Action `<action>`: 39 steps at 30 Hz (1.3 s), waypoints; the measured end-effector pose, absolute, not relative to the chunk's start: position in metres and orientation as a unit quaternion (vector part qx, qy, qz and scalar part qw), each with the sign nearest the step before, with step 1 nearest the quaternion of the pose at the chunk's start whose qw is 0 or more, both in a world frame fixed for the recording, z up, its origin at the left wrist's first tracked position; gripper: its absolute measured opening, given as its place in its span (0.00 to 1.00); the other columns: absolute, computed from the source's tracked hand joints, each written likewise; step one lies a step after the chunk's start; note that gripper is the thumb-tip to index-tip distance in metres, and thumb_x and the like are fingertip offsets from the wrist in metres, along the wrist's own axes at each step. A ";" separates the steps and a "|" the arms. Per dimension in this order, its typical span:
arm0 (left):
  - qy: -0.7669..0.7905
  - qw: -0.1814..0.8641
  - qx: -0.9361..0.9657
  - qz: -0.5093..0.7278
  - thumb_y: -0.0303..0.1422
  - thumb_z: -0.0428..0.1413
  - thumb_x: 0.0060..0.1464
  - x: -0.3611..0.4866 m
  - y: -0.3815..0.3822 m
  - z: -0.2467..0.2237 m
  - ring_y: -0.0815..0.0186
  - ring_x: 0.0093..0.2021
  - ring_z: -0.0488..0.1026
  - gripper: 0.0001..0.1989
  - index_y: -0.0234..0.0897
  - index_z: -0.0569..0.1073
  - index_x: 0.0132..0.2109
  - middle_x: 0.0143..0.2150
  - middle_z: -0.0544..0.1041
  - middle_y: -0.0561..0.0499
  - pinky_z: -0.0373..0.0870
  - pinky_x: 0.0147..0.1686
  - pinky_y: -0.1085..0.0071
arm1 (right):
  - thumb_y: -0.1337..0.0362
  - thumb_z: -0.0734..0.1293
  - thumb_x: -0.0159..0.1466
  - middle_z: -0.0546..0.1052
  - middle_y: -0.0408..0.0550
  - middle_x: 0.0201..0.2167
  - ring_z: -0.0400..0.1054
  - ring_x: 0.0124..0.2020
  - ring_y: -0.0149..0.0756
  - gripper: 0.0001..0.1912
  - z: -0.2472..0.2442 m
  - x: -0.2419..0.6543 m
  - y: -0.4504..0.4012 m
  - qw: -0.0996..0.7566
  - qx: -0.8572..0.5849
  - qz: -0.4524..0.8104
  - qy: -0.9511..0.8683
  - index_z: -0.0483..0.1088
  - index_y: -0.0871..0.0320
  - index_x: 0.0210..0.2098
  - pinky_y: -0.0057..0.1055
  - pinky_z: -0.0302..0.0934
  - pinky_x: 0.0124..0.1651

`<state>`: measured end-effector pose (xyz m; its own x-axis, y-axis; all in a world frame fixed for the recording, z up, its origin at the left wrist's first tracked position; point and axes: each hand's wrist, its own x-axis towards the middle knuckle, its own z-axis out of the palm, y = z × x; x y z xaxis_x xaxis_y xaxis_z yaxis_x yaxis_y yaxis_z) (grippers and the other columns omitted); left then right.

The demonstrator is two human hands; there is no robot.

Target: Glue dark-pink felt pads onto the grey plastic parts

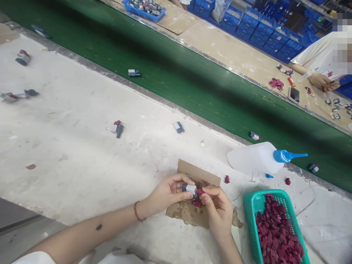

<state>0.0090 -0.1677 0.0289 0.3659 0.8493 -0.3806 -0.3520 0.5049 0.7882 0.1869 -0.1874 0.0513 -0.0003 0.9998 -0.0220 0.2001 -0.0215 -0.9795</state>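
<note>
Between the thumb and fingers of my left hand [176, 189] is a small grey and dark blue part [190, 188]. My right hand [218, 205] pinches a small maroon piece [199, 191] against the right end of that part. Both hands are over a stained piece of cardboard [198, 171], where more maroon pieces lie partly hidden by the fingers. To the right of my right hand stands a green basket [249, 220] full of maroon pieces [277, 234].
A white bottle with a blue nozzle [254, 157] lies beyond the basket. Behind it runs a green conveyor belt [165, 84] carrying a few parts. Assembled parts [118, 129] are scattered on the white table [82, 154]. Across the belt, another person's hands [323, 80] work.
</note>
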 end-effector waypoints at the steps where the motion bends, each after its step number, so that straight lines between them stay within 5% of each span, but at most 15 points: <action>1: 0.401 0.768 0.309 0.393 0.43 0.70 0.42 0.009 -0.168 0.029 0.70 0.28 0.69 0.20 0.36 0.77 0.37 0.30 0.74 0.53 0.68 0.27 0.75 | 0.59 0.69 0.64 0.81 0.49 0.29 0.76 0.29 0.36 0.08 0.051 0.186 -0.188 0.437 -0.551 0.450 -0.550 0.77 0.56 0.34 0.29 0.71 0.30; 11: 0.402 0.735 0.344 0.425 0.36 0.70 0.43 0.011 -0.173 0.028 0.66 0.34 0.74 0.13 0.36 0.79 0.35 0.32 0.77 0.49 0.73 0.34 0.71 | 0.68 0.65 0.67 0.80 0.46 0.27 0.75 0.29 0.35 0.07 0.061 0.182 -0.188 0.410 -0.502 0.358 -0.672 0.73 0.55 0.33 0.29 0.71 0.32; 22: 0.416 0.672 0.492 0.364 0.34 0.65 0.49 0.003 -0.171 0.043 0.62 0.35 0.77 0.07 0.39 0.81 0.37 0.35 0.80 0.47 0.74 0.34 0.72 | 0.62 0.61 0.71 0.80 0.48 0.32 0.76 0.33 0.37 0.10 0.077 0.196 -0.189 0.326 -0.465 0.316 -0.760 0.74 0.55 0.42 0.31 0.70 0.36; 27: 0.502 0.633 0.502 0.310 0.37 0.63 0.51 -0.007 -0.160 0.052 0.59 0.37 0.79 0.10 0.42 0.81 0.42 0.41 0.82 0.46 0.77 0.36 0.69 | 0.62 0.61 0.69 0.79 0.47 0.31 0.74 0.33 0.39 0.09 0.109 0.255 -0.204 0.284 -0.645 0.182 -0.686 0.73 0.53 0.37 0.32 0.68 0.36; 30: 0.507 0.633 0.487 0.323 0.38 0.64 0.49 -0.017 -0.142 0.056 0.56 0.39 0.80 0.11 0.41 0.81 0.41 0.40 0.83 0.47 0.77 0.40 0.65 | 0.56 0.61 0.67 0.79 0.50 0.36 0.74 0.36 0.44 0.12 0.113 0.300 -0.222 0.189 -0.740 0.122 -0.634 0.75 0.52 0.37 0.37 0.68 0.38; 34: 0.511 0.612 0.482 0.362 0.37 0.68 0.44 -0.024 -0.103 0.062 0.54 0.42 0.80 0.14 0.39 0.80 0.40 0.41 0.83 0.46 0.77 0.45 0.63 | 0.54 0.62 0.62 0.80 0.50 0.34 0.75 0.33 0.45 0.14 0.102 0.335 -0.242 0.108 -0.764 0.147 -0.619 0.77 0.52 0.33 0.39 0.69 0.34; 39: 0.503 0.511 0.531 0.452 0.34 0.65 0.48 -0.011 -0.036 0.052 0.56 0.44 0.80 0.16 0.33 0.78 0.45 0.45 0.82 0.43 0.76 0.49 0.61 | 0.56 0.63 0.60 0.79 0.50 0.33 0.76 0.33 0.45 0.12 0.094 0.337 -0.245 0.109 -0.744 0.148 -0.643 0.78 0.51 0.33 0.38 0.71 0.34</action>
